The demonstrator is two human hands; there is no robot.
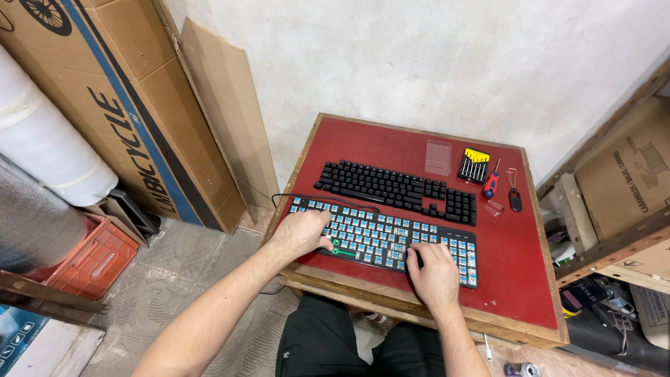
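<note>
The red bench (349,139) is carrying everything; the stripped keyboard (380,234) with blue switches is lying under both hands, near the front edge. The left hand (301,234) is pressing curled fingers on its left end, gripping nothing; the right hand (434,269) is resting flat on its lower right. Steady, even pressure seems wise — beyond them the black keycap set (391,187) is crowding, while open bench is lying right.
</note>
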